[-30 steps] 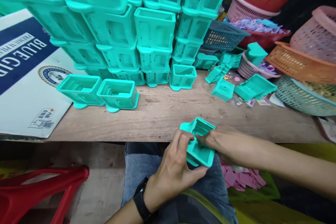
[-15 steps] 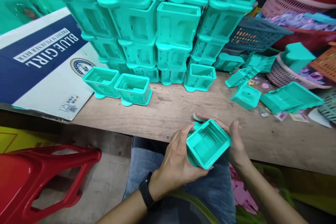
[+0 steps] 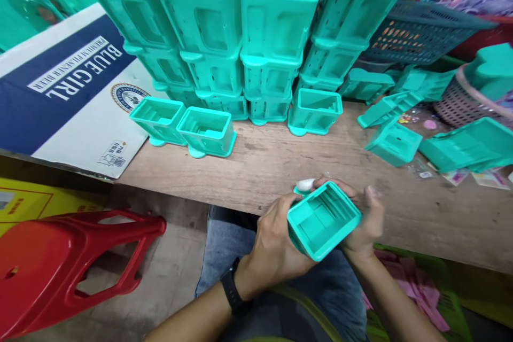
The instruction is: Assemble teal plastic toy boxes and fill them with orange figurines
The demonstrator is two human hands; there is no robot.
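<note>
My left hand [image 3: 276,238] grips a teal plastic box [image 3: 320,224] at its near left side, fingers and thumb bent round it. The box is tilted, with its open top facing me, above the table's front edge and my lap. Ridges line one inner wall. Along the far right side of the box, my right hand [image 3: 366,224] curves its fingers behind it, thumb raised off it and slightly blurred. A white covering [image 3: 305,185] shows at one fingertip, next to a teal tab of the box. The underside of the box is hidden.
Stacked teal boxes [image 3: 208,37] rise at the back. Two similar boxes [image 3: 206,131] stand at left, another [image 3: 315,112] nearer the middle. Loose teal parts [image 3: 395,141] and baskets [image 3: 428,32] lie right. A carton [image 3: 80,80] and red stool [image 3: 52,256] are left.
The view has shifted closer and slightly left, so the things at right sit further right. The box stays in my hands, and the white-tipped finger shows more clearly behind it.
</note>
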